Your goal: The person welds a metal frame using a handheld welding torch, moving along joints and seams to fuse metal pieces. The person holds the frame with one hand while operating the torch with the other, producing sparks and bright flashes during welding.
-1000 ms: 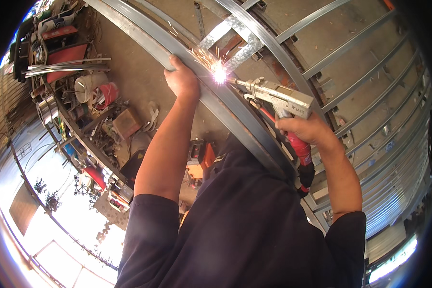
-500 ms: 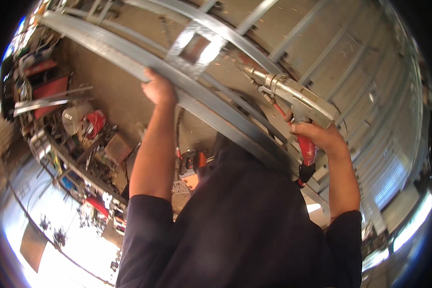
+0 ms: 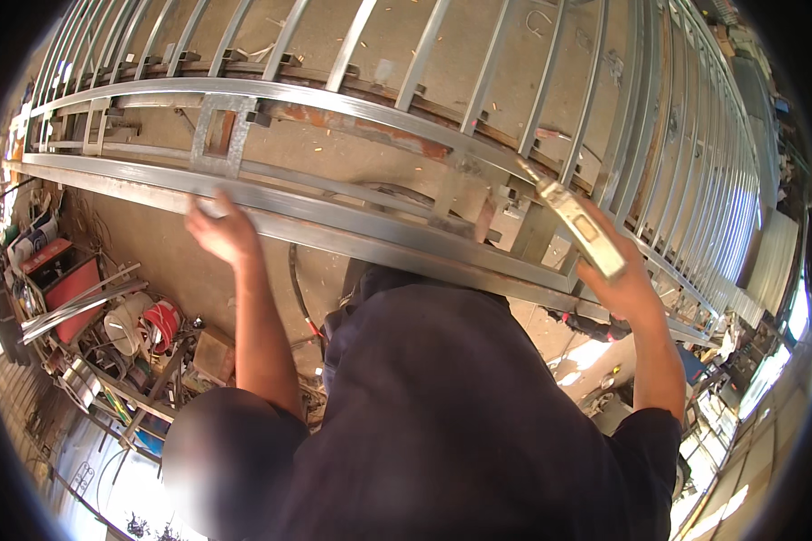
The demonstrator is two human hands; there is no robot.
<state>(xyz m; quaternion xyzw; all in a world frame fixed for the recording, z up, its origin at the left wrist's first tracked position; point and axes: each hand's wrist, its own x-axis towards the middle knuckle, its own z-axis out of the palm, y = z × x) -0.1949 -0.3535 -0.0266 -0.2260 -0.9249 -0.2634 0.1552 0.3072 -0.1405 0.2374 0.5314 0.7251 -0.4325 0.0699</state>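
Note:
A long grey metal rail [image 3: 325, 219], part of a barred metal frame, runs across in front of me. My left hand [image 3: 224, 233] is at its near edge, fingers apart and somewhat blurred, with rail showing between thumb and fingers. Whether they press on the rail I cannot tell. My right hand [image 3: 618, 275] is wrapped round a pale metal welding gun [image 3: 579, 225]. The gun's narrow nozzle points up and left, over the frame's second rail [image 3: 334, 106]. A rectangular metal plate with a window [image 3: 218, 135] bridges the two rails.
Many parallel bars [image 3: 424, 54] fill the far side and the right. To the left stand a red panel [image 3: 74, 300], loose metal strips [image 3: 86, 305] and a red-and-white roll [image 3: 160, 326]. A dark hose [image 3: 298, 284] hangs beneath the rail.
My view has swung, so more of the barred frame shows. My left hand has loosened from its grip on the rail. The gun has turned, its nozzle now pointing more upward.

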